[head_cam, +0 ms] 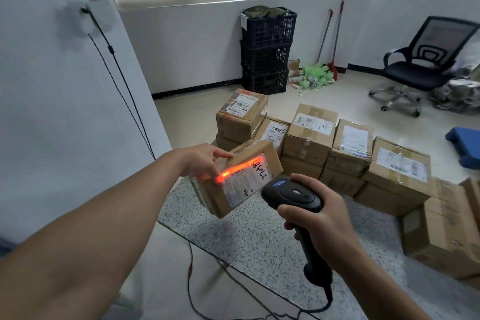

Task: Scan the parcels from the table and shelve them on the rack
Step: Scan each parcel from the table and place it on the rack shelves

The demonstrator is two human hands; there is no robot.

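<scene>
A: Step?
B: Scanning. Left hand grips the parcel by one end, in the air over the table's left corner. Right hand is wrapped round the scanner grip, over the table's near side. The red beam crosses the label.
A: Lie?
B: Label face is tipped up at the scanner. Long axis seems to slant from near-left to far-right.
A: Next?
B: Probably confirm the read, then carry it off. No rack in view. More boxes are stacked along the table's far side.
</scene>
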